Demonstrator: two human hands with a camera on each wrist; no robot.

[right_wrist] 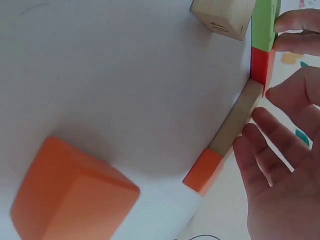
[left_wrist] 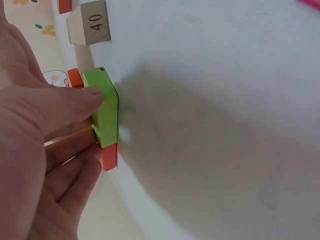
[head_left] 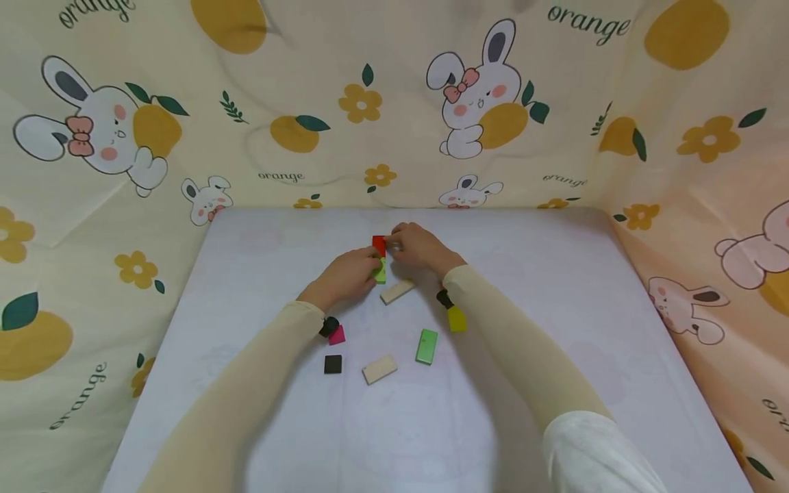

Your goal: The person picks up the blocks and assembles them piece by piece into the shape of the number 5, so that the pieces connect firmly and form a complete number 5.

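Note:
In the left wrist view, my left hand (left_wrist: 45, 125) pinches a lime green block (left_wrist: 106, 112), thumb on its near face and fingers behind. The same green block (head_left: 381, 274) shows in the head view beside my left hand (head_left: 348, 274). A red block (head_left: 379, 244) adjoins its far end. My right hand (head_left: 425, 250) is just right of the red block. In the right wrist view, extended fingers of my right hand (right_wrist: 287, 145) lie along the outer side of a plain wooden block (right_wrist: 237, 117), with an orange block (right_wrist: 204, 170) at its lower end.
Nearer on the white table (head_left: 394, 438) lie a wooden block (head_left: 397, 292), a yellow block (head_left: 457, 319), a green block (head_left: 426, 346), another wooden block (head_left: 379, 370), a black block (head_left: 333, 364) and a pink block (head_left: 336, 335). A patterned cloth (head_left: 394, 144) stands behind.

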